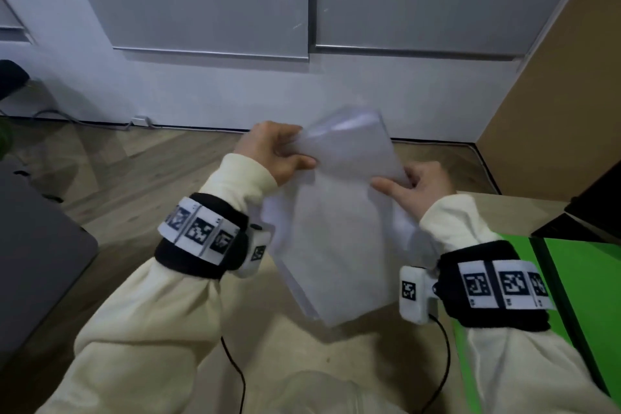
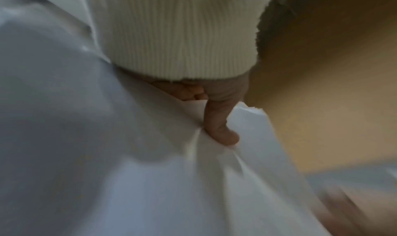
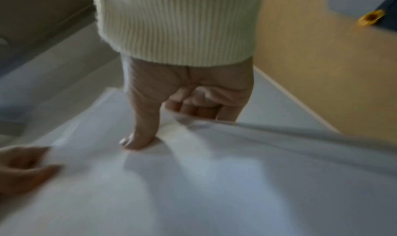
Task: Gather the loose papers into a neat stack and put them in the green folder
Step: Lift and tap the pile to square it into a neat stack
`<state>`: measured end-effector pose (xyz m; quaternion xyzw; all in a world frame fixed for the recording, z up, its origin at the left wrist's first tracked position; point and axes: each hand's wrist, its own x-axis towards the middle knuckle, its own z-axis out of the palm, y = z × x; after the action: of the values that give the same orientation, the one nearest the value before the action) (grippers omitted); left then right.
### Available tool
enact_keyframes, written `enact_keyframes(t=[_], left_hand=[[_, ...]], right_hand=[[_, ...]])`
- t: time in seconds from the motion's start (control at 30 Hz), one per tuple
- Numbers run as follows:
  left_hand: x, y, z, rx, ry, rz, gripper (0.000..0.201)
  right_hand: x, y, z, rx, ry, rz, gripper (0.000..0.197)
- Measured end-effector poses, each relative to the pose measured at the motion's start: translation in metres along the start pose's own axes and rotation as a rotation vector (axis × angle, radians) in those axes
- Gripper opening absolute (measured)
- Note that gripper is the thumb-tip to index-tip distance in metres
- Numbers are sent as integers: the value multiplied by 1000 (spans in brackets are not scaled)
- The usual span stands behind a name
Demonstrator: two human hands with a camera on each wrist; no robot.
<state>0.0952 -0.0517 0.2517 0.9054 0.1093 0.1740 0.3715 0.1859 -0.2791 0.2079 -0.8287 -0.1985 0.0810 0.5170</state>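
A stack of white papers (image 1: 336,245) is held up in the air between both hands, its top part bent forward and blurred. My left hand (image 1: 275,155) pinches the stack's upper left edge, thumb on the front sheet (image 2: 221,134). My right hand (image 1: 410,185) grips the upper right edge, thumb pressed on the paper (image 3: 137,141) and fingers curled behind it. The green folder (image 1: 584,282) lies open on the desk at the lower right, partly under my right forearm.
A light wooden desk (image 1: 504,208) carries the folder, with a dark object (image 1: 591,212) at its far right. A dark grey table (image 1: 33,252) stands at the left. The wooden floor (image 1: 134,178) and white wall lie ahead. Cables hang from both wrist cameras.
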Motion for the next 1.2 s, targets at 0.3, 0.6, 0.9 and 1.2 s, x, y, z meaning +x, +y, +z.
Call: enact_keyframes(t=[0.3, 0.6, 0.9, 1.2], left_hand=[[-23, -54, -30, -498, 208, -258, 17], [-32, -116, 19, -659, 187, -514, 15], [-64, -145, 55, -619, 55, -542, 74], [-59, -136, 71, -829, 446, -721, 12]], right_hand=[[-25, 90, -23, 475, 59, 298, 56], [-19, 90, 21, 399, 322, 385, 30], [-30, 95, 33, 398, 271, 322, 15], [-17, 91, 51, 528, 568, 357, 19]])
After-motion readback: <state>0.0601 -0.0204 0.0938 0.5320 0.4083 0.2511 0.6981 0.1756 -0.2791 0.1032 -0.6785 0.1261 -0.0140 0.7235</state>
